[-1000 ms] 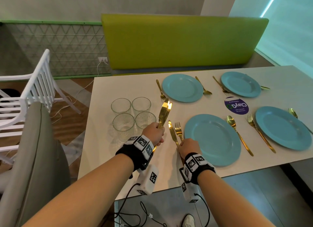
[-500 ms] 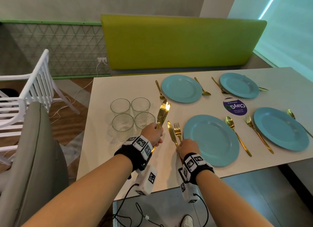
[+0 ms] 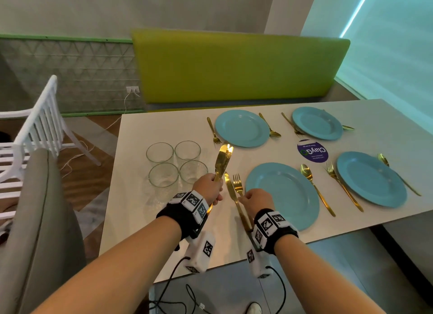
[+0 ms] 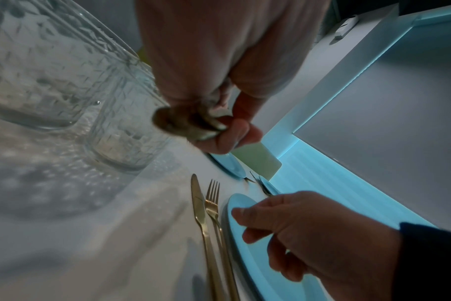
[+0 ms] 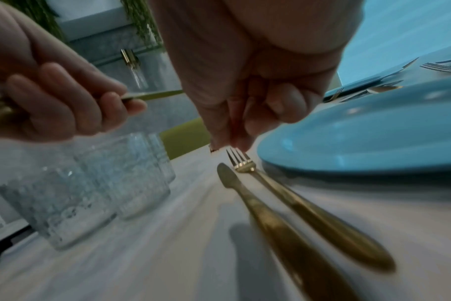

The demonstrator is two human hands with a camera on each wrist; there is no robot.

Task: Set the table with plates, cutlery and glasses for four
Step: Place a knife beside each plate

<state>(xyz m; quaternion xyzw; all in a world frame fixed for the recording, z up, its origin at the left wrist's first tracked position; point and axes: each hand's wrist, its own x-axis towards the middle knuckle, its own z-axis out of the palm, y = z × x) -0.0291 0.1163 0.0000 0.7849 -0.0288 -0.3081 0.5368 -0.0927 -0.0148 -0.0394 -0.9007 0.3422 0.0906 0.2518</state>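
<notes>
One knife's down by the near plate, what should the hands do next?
Probably carry the knives in the left hand to the far left plate, which shows only a fork and spoon. The right hand looks empty.

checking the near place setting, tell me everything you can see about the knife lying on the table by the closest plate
The knife is gold-coloured, shiny metal by its look, with a rounded blade tip and a handle that thickens toward the person. It lies flat on the white table, blade pointing away, close beside and left of the fork, which lies next to the near blue plate. The right hand hovers over its handle; whether it touches is unclear.
</notes>
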